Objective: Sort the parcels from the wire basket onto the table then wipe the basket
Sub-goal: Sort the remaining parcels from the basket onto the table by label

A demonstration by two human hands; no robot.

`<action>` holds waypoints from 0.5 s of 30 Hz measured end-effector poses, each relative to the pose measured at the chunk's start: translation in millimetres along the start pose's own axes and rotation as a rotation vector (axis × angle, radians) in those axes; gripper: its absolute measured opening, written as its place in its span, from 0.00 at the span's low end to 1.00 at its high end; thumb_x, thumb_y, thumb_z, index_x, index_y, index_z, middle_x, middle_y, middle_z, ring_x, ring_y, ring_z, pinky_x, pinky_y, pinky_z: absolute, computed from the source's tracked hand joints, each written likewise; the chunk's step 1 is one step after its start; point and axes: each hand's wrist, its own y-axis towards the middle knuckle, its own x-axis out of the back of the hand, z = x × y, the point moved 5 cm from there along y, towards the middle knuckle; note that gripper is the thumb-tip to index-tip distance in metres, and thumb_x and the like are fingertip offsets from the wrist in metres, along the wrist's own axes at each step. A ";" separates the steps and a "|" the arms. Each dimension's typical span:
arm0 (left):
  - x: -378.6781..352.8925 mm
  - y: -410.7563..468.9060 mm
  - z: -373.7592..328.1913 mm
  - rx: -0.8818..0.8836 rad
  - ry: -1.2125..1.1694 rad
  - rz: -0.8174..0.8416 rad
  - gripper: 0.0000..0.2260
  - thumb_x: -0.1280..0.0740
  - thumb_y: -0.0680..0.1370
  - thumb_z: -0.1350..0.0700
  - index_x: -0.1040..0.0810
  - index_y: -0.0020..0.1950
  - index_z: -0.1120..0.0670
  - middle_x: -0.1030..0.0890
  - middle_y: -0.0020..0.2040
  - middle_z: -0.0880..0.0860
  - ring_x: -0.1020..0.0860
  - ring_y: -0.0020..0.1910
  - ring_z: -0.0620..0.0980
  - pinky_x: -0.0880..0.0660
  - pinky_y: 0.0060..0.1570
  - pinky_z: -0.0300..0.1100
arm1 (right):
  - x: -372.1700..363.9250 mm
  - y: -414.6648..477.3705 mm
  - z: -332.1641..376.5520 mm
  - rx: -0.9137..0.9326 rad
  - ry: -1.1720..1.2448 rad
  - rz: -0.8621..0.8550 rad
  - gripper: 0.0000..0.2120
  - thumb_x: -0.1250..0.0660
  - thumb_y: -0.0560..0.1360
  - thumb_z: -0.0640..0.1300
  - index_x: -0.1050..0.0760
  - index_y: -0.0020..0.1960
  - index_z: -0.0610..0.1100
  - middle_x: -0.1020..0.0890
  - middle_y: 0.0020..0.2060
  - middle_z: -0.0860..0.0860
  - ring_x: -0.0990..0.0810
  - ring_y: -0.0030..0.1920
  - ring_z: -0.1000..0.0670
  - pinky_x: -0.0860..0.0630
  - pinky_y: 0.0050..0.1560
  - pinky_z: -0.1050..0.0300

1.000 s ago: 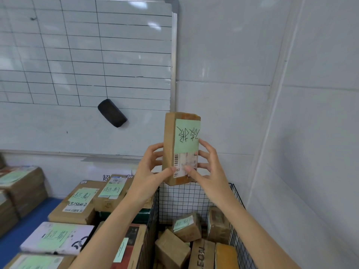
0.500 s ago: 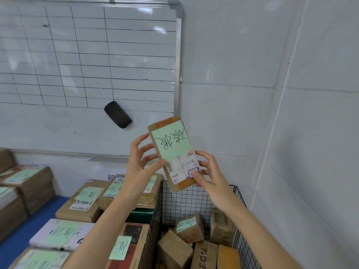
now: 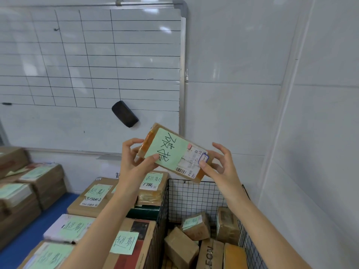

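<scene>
The left hand (image 3: 134, 164) and right hand (image 3: 219, 167) pinched the small box (image 3: 174, 154) by its ends, high above the basket (image 3: 194, 195). The hold looked light, so it could slip and fall in

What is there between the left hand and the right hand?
In the head view, a brown parcel with a green note lies between them; the left hand and right hand hold its two ends.

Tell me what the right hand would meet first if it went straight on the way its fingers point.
The parcel: the right hand points up-left and its thumb presses it. Beyond, probably the whiteboard, though depth is unclear.
</scene>
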 end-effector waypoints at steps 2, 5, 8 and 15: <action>-0.1 -2.9 4.3 0.025 -0.039 -0.018 0.19 0.30 0.76 0.66 0.32 0.56 0.45 0.21 0.59 0.59 0.17 0.54 0.55 0.18 0.48 0.46 | -2.7 1.5 -3.3 -0.032 0.058 -0.014 0.27 0.28 0.74 0.45 0.36 0.67 0.59 0.22 0.59 0.54 0.17 0.53 0.57 0.19 0.48 0.60; 3.5 -5.2 10.6 0.063 -0.041 -0.022 0.21 0.26 0.73 0.62 0.32 0.56 0.45 0.21 0.60 0.58 0.17 0.55 0.56 0.19 0.52 0.47 | -5.5 4.2 -3.2 -0.052 0.084 -0.017 0.22 0.30 0.76 0.43 0.35 0.65 0.53 0.20 0.57 0.51 0.16 0.49 0.57 0.19 0.43 0.61; 9.5 -5.8 12.0 0.067 0.038 -0.030 0.19 0.27 0.74 0.63 0.32 0.56 0.48 0.22 0.59 0.56 0.17 0.55 0.53 0.19 0.47 0.43 | -3.0 6.5 -0.6 -0.016 0.046 -0.019 0.19 0.29 0.74 0.45 0.34 0.60 0.52 0.20 0.56 0.53 0.16 0.49 0.54 0.18 0.44 0.58; 18.9 -13.0 16.3 0.057 0.198 0.047 0.22 0.26 0.72 0.56 0.29 0.62 0.45 0.19 0.56 0.50 0.19 0.56 0.53 0.21 0.51 0.47 | 2.1 7.2 8.3 0.074 -0.074 0.018 0.14 0.29 0.74 0.48 0.27 0.58 0.52 0.19 0.56 0.56 0.19 0.50 0.59 0.22 0.46 0.63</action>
